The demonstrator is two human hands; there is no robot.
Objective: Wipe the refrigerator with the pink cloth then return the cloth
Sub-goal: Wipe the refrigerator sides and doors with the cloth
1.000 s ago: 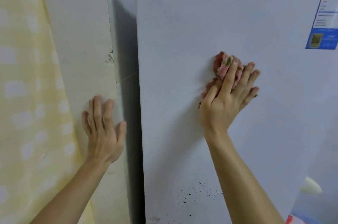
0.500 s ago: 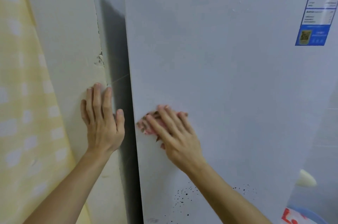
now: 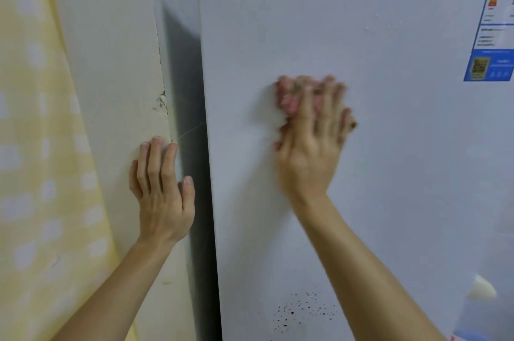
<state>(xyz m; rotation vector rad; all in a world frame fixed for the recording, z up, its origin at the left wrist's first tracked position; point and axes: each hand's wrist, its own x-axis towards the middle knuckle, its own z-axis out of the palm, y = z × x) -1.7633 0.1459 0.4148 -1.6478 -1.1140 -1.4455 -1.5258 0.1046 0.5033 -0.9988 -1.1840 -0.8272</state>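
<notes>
A blue-edged energy label (image 3: pixel 493 23) sits on the refrigerator (image 3: pixel 361 159) front at about two o'clock, cut off by the picture's right edge. It carries coloured efficiency bars, lines of print too blurred to read, and a QR code (image 3: pixel 480 65) in its lower blue band.

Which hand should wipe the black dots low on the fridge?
Probably the right. The right hand presses the cloth flat on the fridge, above the dots. The left hand rests on the wall beside the fridge and holds no cloth.
</notes>
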